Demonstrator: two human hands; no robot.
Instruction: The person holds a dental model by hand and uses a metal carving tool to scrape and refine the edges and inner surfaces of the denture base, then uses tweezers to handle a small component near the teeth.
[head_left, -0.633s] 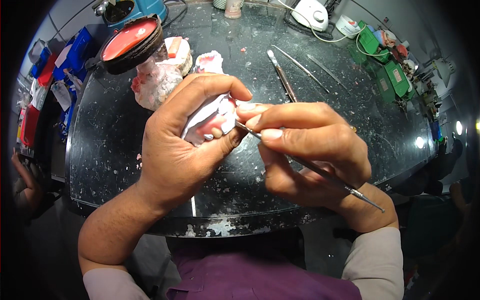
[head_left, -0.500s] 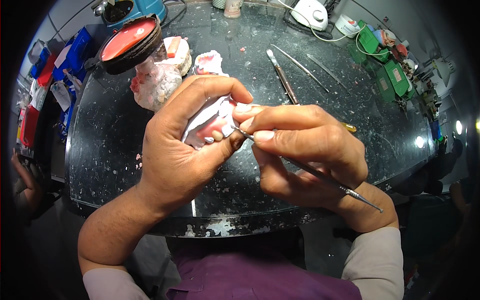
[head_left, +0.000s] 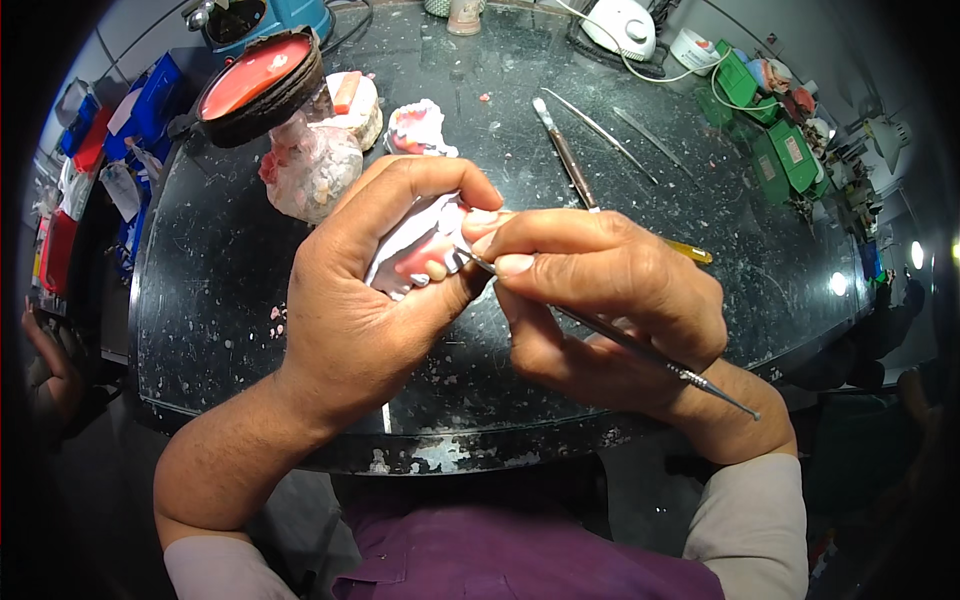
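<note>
My left hand (head_left: 350,310) is closed round a white dental cast (head_left: 405,245) with pink wax (head_left: 425,255) and tooth shapes on it. My right hand (head_left: 615,310) grips a thin metal double-ended tool (head_left: 652,358), its working tip against the cast's right side, partly hidden by fingers. Behind my hands lie a second white-and-pink cast (head_left: 415,130), a round plaster piece with a pink block (head_left: 348,95), and a dark dish of pink wax (head_left: 260,85) on a lumpy stand (head_left: 310,170). A brush-like tool (head_left: 563,150) and thin steel instruments (head_left: 600,135) lie farther right.
A dark worn bench (head_left: 220,320) curves round me. At its back are blue equipment (head_left: 270,20), a white device (head_left: 620,30) with cables and a white tub (head_left: 690,50). Green boxes (head_left: 780,165) are right, blue bins (head_left: 150,100) left. Another person's arm (head_left: 55,355) shows at far left.
My right hand and its tool have shifted slightly left and up toward the cast. More of the yellow-handled item behind that hand now shows. My left hand has moved very little.
</note>
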